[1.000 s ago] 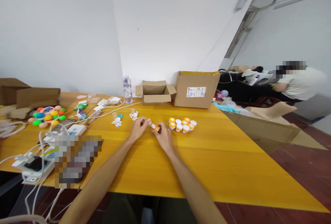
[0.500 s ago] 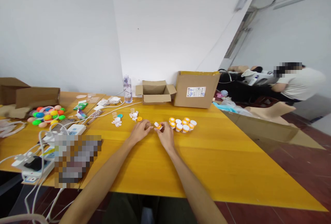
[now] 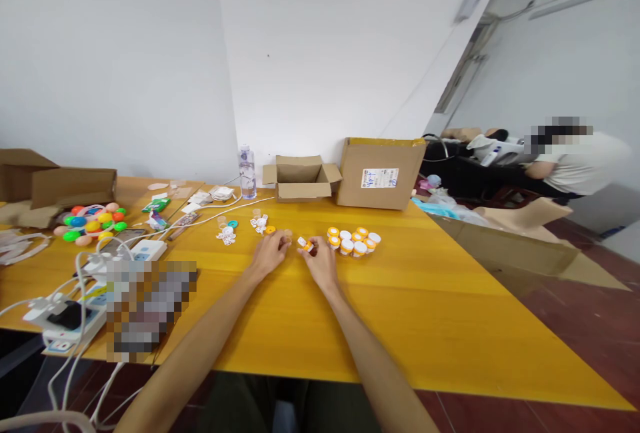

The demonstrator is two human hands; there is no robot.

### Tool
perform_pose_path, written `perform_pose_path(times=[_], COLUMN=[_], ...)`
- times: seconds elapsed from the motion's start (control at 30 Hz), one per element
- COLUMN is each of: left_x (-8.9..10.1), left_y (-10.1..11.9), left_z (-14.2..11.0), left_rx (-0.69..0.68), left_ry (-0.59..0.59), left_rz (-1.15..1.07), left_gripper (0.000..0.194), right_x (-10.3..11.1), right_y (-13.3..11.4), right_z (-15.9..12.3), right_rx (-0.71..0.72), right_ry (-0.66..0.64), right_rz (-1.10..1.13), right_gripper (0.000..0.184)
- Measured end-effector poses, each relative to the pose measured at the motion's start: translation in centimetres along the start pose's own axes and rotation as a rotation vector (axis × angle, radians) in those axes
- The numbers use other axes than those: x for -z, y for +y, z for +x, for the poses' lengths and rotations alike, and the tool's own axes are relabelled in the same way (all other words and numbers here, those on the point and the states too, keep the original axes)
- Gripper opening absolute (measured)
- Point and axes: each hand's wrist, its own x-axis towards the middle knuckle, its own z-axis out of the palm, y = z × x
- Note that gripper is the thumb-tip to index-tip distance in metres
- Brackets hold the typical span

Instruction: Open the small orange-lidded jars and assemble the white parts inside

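Observation:
Near the table's middle, my left hand [image 3: 271,253] is closed with a small clear plastic cup [image 3: 288,236] at its fingertips. Just to the right, my right hand [image 3: 321,263] pinches an orange cap with white pieces [image 3: 305,244] on it. A short gap separates the two hands. Beside my right hand stands a cluster of small jars [image 3: 359,248] with orange and white tops. Beyond my left hand lie a loose orange cap [image 3: 271,229], a pile of white plastic parts [image 3: 259,223] and a teal ring-shaped cap [image 3: 232,224].
At the back stand an open small carton [image 3: 300,189], a larger closed box [image 3: 377,176] and a water bottle [image 3: 247,173]. Cabled power strips [image 3: 145,254] and colourful balls [image 3: 93,225] occupy the left. A person [image 3: 585,160] sits far right.
My left hand has shifted slightly left, away from my right hand, and the clear cup now shows at its fingertips. My right hand keeps its hold almost unmoved.

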Motion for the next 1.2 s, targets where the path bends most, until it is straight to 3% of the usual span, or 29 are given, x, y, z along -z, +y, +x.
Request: perform_pose_path(times=[0.1,0.3,0.57,0.93,1.2], left_x=[0.1,-0.2,-0.9,-0.1,-0.6], left_y=[0.2,0.0,-0.8,0.4,-0.4], left_z=[-0.1,-0.4,-0.6,-0.3,0.0], left_rx=[-0.024,-0.094,-0.141,-0.198,-0.146], left_ry=[-0.023,-0.053,-0.004,-0.158,-0.199], left_rz=[-0.019,0.008,0.087,-0.262,-0.438], left_gripper=[0.018,0.014,0.030,0.028,0.025], right_x=[0.0,0.1,0.1,0.3,0.5], right_y=[-0.2,-0.4,-0.2,-0.9,-1.3], right_z=[0.0,0.0,0.0,-0.1,-0.3], right_rx=[-0.014,-0.017,-0.023,0.002,0.087], right_ry=[-0.003,-0.028,-0.048,-0.153,-0.174], right_rz=[0.000,-0.013,-0.001,0.045,0.003], right_gripper=[0.015,0.014,0.015,0.015,0.011])
